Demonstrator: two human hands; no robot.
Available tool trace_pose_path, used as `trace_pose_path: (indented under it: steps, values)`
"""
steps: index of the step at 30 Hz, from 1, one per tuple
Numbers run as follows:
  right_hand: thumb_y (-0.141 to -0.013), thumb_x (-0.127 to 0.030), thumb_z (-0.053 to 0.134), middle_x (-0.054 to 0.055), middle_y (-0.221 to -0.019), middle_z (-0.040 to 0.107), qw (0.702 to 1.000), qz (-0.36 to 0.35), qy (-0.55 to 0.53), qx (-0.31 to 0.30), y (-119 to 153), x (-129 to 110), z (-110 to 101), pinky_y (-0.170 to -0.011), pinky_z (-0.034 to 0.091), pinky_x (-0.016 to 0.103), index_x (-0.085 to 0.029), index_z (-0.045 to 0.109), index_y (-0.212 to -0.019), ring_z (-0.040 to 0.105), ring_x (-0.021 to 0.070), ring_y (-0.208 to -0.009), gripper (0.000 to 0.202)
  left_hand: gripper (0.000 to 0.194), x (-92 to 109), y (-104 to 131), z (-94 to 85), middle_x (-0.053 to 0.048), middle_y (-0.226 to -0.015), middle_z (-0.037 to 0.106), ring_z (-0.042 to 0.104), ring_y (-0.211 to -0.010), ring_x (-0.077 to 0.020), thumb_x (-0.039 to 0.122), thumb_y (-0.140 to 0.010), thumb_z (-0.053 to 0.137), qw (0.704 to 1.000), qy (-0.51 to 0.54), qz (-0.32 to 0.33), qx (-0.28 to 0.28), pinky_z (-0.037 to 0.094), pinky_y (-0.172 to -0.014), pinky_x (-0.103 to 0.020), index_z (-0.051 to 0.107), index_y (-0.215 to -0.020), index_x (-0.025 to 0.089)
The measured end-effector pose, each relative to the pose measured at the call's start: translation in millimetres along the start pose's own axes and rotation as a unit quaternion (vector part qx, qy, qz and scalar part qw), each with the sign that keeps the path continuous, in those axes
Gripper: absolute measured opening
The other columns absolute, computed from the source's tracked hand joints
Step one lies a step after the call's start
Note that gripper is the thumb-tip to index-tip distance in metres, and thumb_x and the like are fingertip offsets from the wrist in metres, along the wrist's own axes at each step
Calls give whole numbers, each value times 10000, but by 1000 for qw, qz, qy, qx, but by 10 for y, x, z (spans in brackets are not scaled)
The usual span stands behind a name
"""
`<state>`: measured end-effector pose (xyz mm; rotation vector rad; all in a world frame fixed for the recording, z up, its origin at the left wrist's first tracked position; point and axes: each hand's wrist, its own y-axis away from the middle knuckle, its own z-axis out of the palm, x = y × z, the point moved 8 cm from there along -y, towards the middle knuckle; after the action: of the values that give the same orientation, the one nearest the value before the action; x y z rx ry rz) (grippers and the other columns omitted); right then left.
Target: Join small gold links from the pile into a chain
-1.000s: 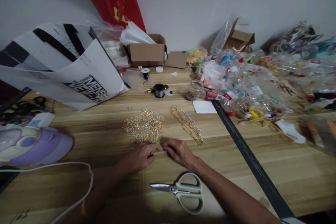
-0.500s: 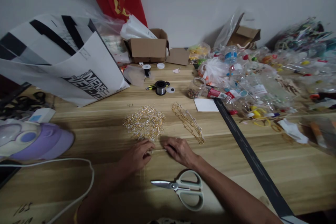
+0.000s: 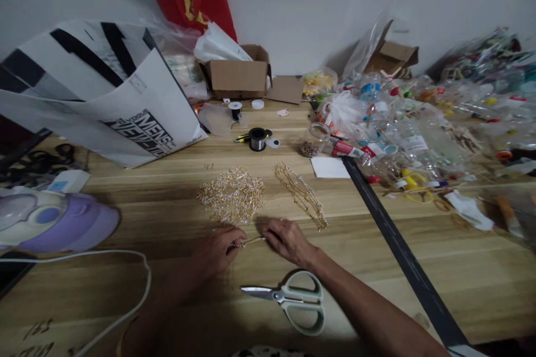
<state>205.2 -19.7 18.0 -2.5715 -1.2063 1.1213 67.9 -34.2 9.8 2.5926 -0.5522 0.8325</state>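
A thin gold-and-silver beaded chain (image 3: 253,240) runs between my two hands, just above or on the wooden table. My left hand (image 3: 221,246) pinches its left end, and my right hand (image 3: 285,239) pinches the right end; the fingertips partly hide both ends. Beyond my left hand lies a loose heap of small gold and clear beads or links (image 3: 232,194). Several finished-looking gold and silver chains (image 3: 300,196) are laid side by side beyond my right hand. Scissors with pale grey-green handles (image 3: 288,295) rest nearer to me, blades pointing left.
Spools of wire (image 3: 257,139) stand farther back, near a glass jar of beads (image 3: 314,139). Plastic bottles (image 3: 414,122) crowd the right. At left are a large paper bag (image 3: 146,117), a purple-and-white device (image 3: 71,222) and a white cable (image 3: 125,254). A cardboard box (image 3: 238,77) sits behind.
My left hand has tilted and shifted slightly, and the chain between my hands now slants up to the right instead of lying nearly level. The camera view has shifted a little.
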Motion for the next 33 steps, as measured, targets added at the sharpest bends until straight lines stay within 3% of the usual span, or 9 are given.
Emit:
trace_pose_path:
  steps: [12,18,23,33]
  values:
    - [-964,-238,409,40,-769,643,1000,9,-14,-3,6,17,6,-640,447,248,-194,549,-863,603,155,-678,179,176,31,44,-85,-48,-831,582,524,-778,-175,118,-776,424,999,1,34,5,436,-759,-282,584,-823,171]
    - [-966,-224,401,42,-798,645,1000,-3,-10,-7,12,-2,11,-650,450,250,-192,545,-878,606,153,-696,171,235,-70,73,-101,-69,-930,581,538,-858,-193,106,-725,448,1000,10,7,7,437,-794,-302,597,-898,162]
    - [-962,-215,406,54,-820,653,1000,-11,-4,-17,27,-1,45,-672,460,265,-194,541,-895,614,166,-723,152,186,-104,103,-103,-30,-792,580,519,-706,-150,162,-757,450,999,29,-26,-9,426,-676,-256,604,-860,160]
    - [-965,-220,404,49,-820,652,1000,-11,-5,-17,36,17,66,-673,463,261,-193,544,-908,617,158,-728,153,163,-239,148,-111,-8,-735,583,526,-678,-149,263,-777,476,995,48,-88,-6,403,-637,-251,595,-818,161]
